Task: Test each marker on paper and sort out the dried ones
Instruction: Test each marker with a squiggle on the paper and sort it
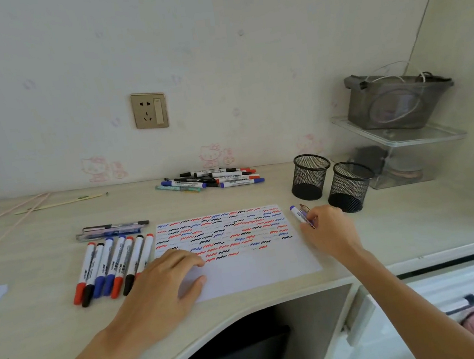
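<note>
Here the right hand (330, 231) curls around a blue-capped white marker (301, 215) and what looks like a slim brownish pen (305, 210), just right of the paper; the left hand (165, 283) lies flat with straight fingers pressing the white sheet of paper covered in red, blue and black squiggles (239, 249) against the pale wooden surface (37, 329). The marker looks light, stiff and smooth, so a grip around the mid-barrel should control it; the thin sheet would slide without that pressing palm. Just left of the paper lies a row of 7 capped white markers with red, black and blue caps (114, 266), with 2 slimmer pens (112, 230) above them. Near the wall sits a loose pile of further markers (214, 179), probably untested. Beside the right hand stand 2 black mesh pen cups (330, 181), nothing visible inside them. Further right, a clear plastic box (403, 156) holds dim objects and carries a grey mesh pouch (398, 102) with white cable
</note>
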